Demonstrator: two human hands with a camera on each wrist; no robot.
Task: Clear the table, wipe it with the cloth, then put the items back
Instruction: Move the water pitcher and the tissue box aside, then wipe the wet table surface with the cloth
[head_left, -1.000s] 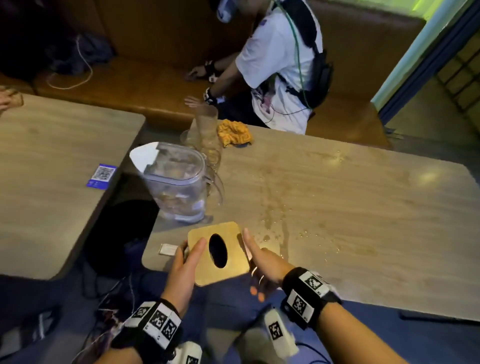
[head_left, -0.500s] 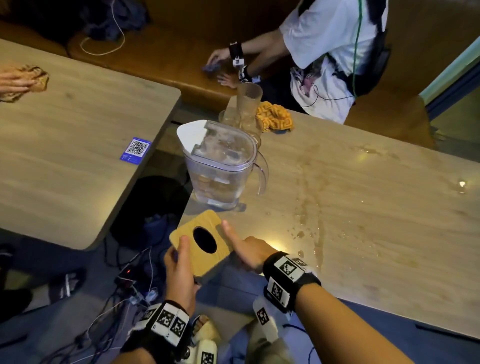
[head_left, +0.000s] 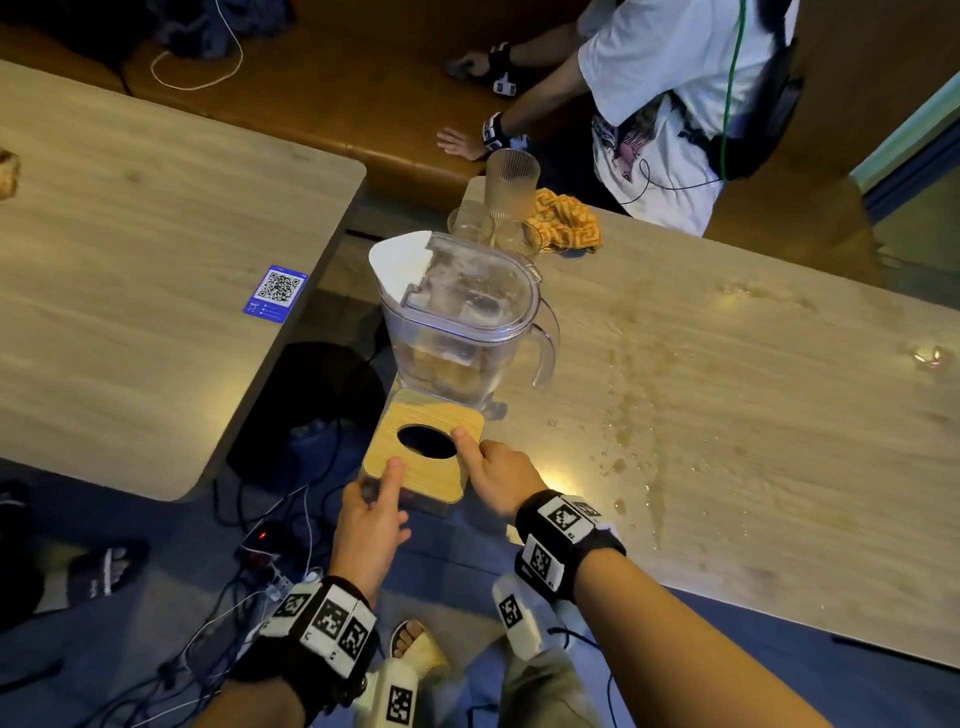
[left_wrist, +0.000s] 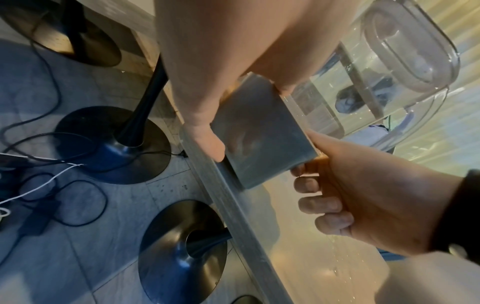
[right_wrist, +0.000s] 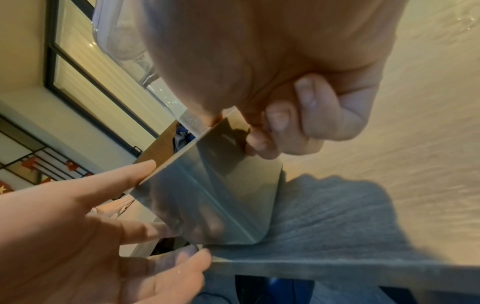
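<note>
A person holds a square tissue box (head_left: 423, 457) with a bamboo-coloured lid and an oval slot at the near corner of the wet bench (head_left: 753, 415), just in front of a clear water pitcher (head_left: 462, 322). The left hand (head_left: 371, 514) clasps the near left side, thumb laid on the lid and fingers down the grey wall; the right hand (head_left: 498, 475) pinches the right edge, thumb beside the slot and fingers curled against the side. Whether the box rests on the bench or is raised just clear of it cannot be told; in the wrist views its base hangs at the very edge.

The box looks rigid and light, with smooth, glossy walls that may slip under damp fingers, so a grip on two opposite walls, as here, seems the safest hold; the lid may be loose and is best not used as a handle. The pitcher, partly filled, looks far heavier and likely to slosh; its handle, on the right, is the place to take it, perhaps with a steadying hand below. A ribbed glass (head_left: 511, 182) behind it looks fragile. The orange cloth (head_left: 563, 221) lies crumpled beside it, soft and easily gathered. Spilled liquid streaks the bench, unwiped.
</note>
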